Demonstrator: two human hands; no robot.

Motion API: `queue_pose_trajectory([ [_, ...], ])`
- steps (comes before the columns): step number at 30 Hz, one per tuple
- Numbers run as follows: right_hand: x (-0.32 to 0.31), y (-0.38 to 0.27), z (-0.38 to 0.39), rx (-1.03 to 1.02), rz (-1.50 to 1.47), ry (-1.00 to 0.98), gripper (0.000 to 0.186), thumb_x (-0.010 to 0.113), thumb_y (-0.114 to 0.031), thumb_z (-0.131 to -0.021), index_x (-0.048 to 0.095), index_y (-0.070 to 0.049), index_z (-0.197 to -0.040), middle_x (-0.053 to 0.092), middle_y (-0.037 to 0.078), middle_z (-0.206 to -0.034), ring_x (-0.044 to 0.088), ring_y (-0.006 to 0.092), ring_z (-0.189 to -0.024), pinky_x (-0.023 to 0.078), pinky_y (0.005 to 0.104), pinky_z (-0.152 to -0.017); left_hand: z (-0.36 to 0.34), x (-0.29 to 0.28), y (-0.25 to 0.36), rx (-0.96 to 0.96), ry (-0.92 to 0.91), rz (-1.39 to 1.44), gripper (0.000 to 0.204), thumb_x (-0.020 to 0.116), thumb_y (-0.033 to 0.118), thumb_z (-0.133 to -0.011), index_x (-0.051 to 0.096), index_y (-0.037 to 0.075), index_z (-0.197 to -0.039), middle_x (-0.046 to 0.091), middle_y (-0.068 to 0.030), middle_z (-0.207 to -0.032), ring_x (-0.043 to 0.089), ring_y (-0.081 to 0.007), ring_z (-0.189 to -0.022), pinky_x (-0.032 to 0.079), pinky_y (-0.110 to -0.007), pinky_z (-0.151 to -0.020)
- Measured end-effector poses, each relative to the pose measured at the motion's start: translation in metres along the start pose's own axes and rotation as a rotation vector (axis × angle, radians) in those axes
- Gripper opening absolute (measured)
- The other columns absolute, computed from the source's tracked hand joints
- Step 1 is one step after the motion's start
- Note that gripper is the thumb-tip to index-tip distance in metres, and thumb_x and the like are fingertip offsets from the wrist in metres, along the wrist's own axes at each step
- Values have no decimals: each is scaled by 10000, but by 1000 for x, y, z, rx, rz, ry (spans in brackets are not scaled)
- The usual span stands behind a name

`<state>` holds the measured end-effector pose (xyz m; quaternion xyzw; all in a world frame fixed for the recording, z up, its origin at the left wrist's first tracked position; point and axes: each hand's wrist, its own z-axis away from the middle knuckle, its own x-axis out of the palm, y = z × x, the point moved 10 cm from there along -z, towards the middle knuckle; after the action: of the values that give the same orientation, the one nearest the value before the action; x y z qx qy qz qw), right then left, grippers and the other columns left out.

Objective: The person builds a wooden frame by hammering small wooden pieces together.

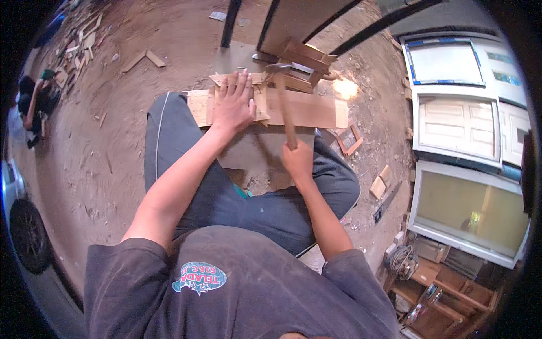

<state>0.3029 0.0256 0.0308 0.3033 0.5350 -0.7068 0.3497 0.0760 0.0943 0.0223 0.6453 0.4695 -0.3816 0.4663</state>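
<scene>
- Head view, first hazard: likely risk of a struck finger on the left hand (232, 107), spread over the wooden piece with pointed corners (261, 107) on the left half of the long board (305, 109); probable cause, closeness of fingers to the hammer (285, 110), combined with a stray swing.
- Head view, second hazard: possible skewing of the wooden piece with pointed corners along the long board; probable cause, restraint apparently from one flat palm alone.
- Head view, third hazard: possible splitting at the thin corners, close to the edges of the long board; probable cause, an off-centre or overly heavy blow.
- Head view, fourth hazard: possible knocking of the stacked wooden frames (307, 59), just beyond the middle of the long board; probable cause, nearness to the hammer's head.
- Head view, grip of the right hand (298, 161): clamped round the lower handle of the hammer, on the near side of the long board; hammer's head at the far side, contact below it impossible to tell.
- Head view, grip of the left hand: apart, with fingers extended and slightly parted; resting from above rather than pinching, fingertips toward the far edge of the long board.
</scene>
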Motion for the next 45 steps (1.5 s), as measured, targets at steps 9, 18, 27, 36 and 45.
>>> queue_pose_trajectory([
  [9, -1, -2, -7, -108, 120, 87, 242, 698, -238, -912, 726, -16, -1004, 677, 265, -795, 702, 446, -752, 519, 493, -655, 1, 0, -4, -41, -55, 8, 716, 460, 316, -979, 332, 26, -1620, 274, -120, -1717, 215, -312, -1596, 127, -487, -1310],
  [18, -13, 7, 9, -23, 4, 21, 324, 722, -294, -913, 727, 26, -962, 673, 276, -770, 701, 446, -742, 519, 503, -667, 1, -2, -2, -39, -41, 5, 749, 503, 328, -945, 346, 29, -1613, 292, -107, -1711, 206, -297, -1600, 114, -482, -1313],
  [27, -118, 4, -53, -278, 324, 178, 276, 749, -326, -893, 715, -52, -903, 689, 235, -775, 702, 441, -758, 544, 506, -673, 1, -6, -1, -49, -72, -26, 777, 517, 341, -934, 320, 81, -1639, 275, -72, -1723, 209, -288, -1599, 113, -487, -1314],
  [36, -110, 16, -144, -702, 505, 158, 179, 741, -142, -747, 592, -43, -762, 649, 204, -748, 671, 412, -709, 524, 487, -621, -3, -1, 3, -10, -24, 29, 746, 539, 325, -917, 399, 37, -1590, 330, -115, -1692, 232, -302, -1589, 156, -502, -1303],
  [45, -91, 4, -182, -858, 570, 175, 148, 700, -72, -731, 555, -81, -761, 614, 134, -697, 664, 354, -653, 536, 445, -582, -4, -4, 2, -53, -133, 6, 756, 522, 317, -921, 363, 67, -1616, 305, -87, -1708, 215, -286, -1598, 99, -481, -1311],
])
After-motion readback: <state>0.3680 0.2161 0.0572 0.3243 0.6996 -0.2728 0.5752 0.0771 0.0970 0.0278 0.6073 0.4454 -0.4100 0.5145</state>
